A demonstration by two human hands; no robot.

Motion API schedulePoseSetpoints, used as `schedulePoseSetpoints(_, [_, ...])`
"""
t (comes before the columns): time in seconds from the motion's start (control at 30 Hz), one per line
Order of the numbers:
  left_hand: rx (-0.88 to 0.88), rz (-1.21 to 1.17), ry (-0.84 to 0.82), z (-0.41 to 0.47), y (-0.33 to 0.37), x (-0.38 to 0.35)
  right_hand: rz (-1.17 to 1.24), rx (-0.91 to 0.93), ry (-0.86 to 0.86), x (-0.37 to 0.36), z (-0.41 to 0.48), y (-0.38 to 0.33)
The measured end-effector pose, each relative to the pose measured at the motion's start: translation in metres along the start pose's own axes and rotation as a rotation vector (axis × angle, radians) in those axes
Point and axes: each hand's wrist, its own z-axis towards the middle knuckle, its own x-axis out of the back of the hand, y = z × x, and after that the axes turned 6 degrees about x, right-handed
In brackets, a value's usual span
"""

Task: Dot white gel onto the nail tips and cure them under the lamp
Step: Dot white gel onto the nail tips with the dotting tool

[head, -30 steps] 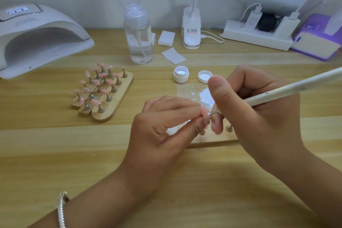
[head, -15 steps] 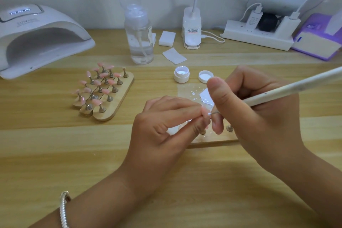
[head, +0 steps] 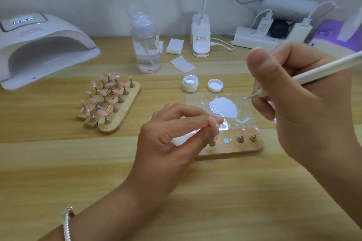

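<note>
A: What is the left hand (head: pixel 172 133) doing?
B: Thumb and forefinger are curled in and pinch a pink nail tip (head: pixel 214 125) on its little metal stand. The other fingers fold loosely beneath. It is over the left end of the near wooden strip (head: pixel 231 150). Whether the stand's foot rests on the strip or is off it, I cannot tell, as the fingers hide it.
A: And the right hand (head: pixel 305 107)?
B: It is up at the right, apart from the left one. Its thumb and fingers are closed in a pen grip round the white dotting tool (head: pixel 323 68). The thin metal point (head: pixel 247 98) sticks out leftward with a bead of white on it, seen over the right part of the clear palette sheet (head: pixel 195 101).
A: Where is the gel?
B: A white puddle (head: pixel 223 108) is spread on that sheet, between the hands. Behind it stands the open gel jar (head: pixel 190 83), with its lid (head: pixel 215 85) just beside.
A: The other tips?
B: Two standing tips (head: pixel 243 134) are at the strip's right end, with a bare magnet disc (head: pixel 226 140) between them and the pinched one. The wooden holders (head: pixel 115 125) to the left carry a batch more. The curing lamp (head: pixel 43 49) sits at the far left of the table (head: pixel 58 162).
</note>
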Motion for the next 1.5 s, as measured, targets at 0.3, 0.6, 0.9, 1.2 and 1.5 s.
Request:
schedulePoseSetpoints(0.3, [0.023, 0.055, 0.031, 0.000, 0.002, 0.001, -0.333, -0.166, -0.162, 0.019, 0.016, 0.023])
schedulePoseSetpoints(0.6, [0.036, 0.065, 0.042, 0.001, 0.004, 0.001, -0.588, -0.286, -0.217, 0.035, 0.017, 0.057])
schedulePoseSetpoints(0.9, [0.031, 0.073, 0.039, 0.002, 0.004, 0.001, -0.507, -0.340, -0.198, 0.034, 0.016, 0.060])
schedulePoseSetpoints(1.2, [0.020, 0.084, 0.033, 0.002, 0.003, 0.001, -0.530, -0.327, -0.212, 0.036, 0.015, 0.062])
schedulePoseSetpoints(1.5, [0.017, 0.087, 0.028, 0.002, 0.004, 0.001, -0.551, -0.295, -0.211, 0.039, 0.016, 0.064])
